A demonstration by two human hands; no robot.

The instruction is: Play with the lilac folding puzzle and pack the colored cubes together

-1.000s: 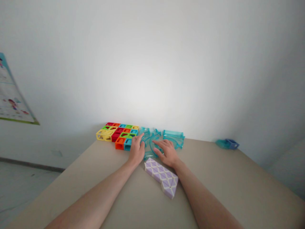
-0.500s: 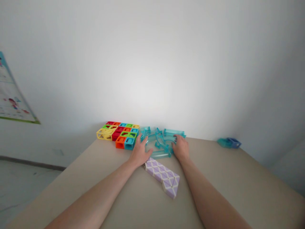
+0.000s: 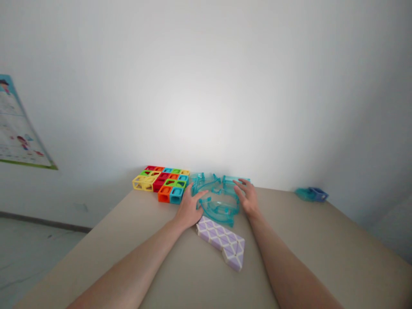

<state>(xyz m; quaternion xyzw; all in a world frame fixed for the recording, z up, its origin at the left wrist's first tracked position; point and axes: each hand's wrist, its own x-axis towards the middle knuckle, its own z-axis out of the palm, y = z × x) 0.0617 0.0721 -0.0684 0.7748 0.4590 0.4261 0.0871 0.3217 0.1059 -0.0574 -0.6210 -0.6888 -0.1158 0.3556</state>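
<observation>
Several translucent teal track pieces (image 3: pixel 219 209), curved and straight, lie in a loose group on the table by the wall. At the group's left edge is my left hand (image 3: pixel 189 207), its fingers apart and beside the pieces. My right hand (image 3: pixel 247 198) is at the right edge, fingers spread over the ends of the pieces there. Neither hand visibly grips a piece. Just in front of my left hand lies a purple and white folding puzzle (image 3: pixel 222 240), slanting down to the right.
Colourful open cubes (image 3: pixel 162 182) stand in a block left of the teal pieces. Near the table's right edge lies a blue cube (image 3: pixel 318 194) with a teal part. The white wall (image 3: pixel 206 94) rises behind the table (image 3: pixel 309 249). A poster (image 3: pixel 24 128) hangs at left.
A curved teal piece has moved nearer, to the front of the group, and others have shifted. My right hand's fingers are more spread. The view has shifted slightly.
</observation>
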